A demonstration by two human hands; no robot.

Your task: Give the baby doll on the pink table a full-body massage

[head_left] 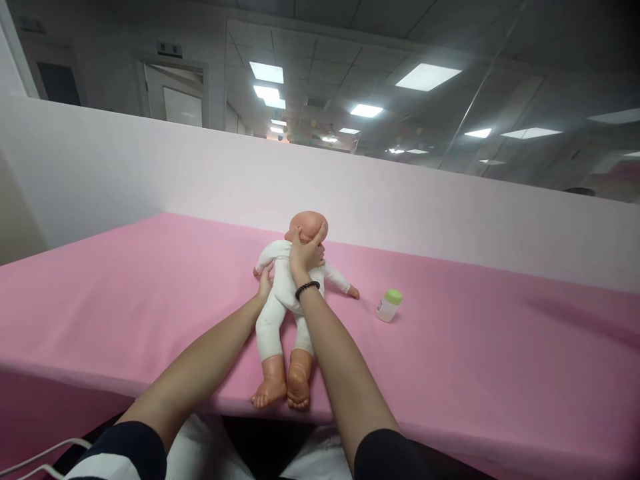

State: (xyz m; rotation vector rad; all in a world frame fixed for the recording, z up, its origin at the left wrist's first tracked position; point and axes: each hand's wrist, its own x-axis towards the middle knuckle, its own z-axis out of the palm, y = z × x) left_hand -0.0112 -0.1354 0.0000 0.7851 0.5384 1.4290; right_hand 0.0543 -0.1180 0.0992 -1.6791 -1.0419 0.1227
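Note:
A baby doll (283, 288) with a white cloth body and bare plastic head, hands and feet lies lengthwise on the pink-covered table (450, 347), its feet toward me. It seems to be face down; its face does not show. My right hand (307, 255), below a dark beaded bracelet (307, 289), is closed around the back of the doll's neck and lower head. At the left side of its torso, under the doll's arm, my left hand (265, 283) grips it, the fingers partly hidden by the body.
A small clear bottle with a green cap (390, 305) stands tilted-looking on the table, right of the doll's outstretched hand. Behind the table runs a low white wall (400, 207) with glass above it. White cables (55, 453) show at the lower left.

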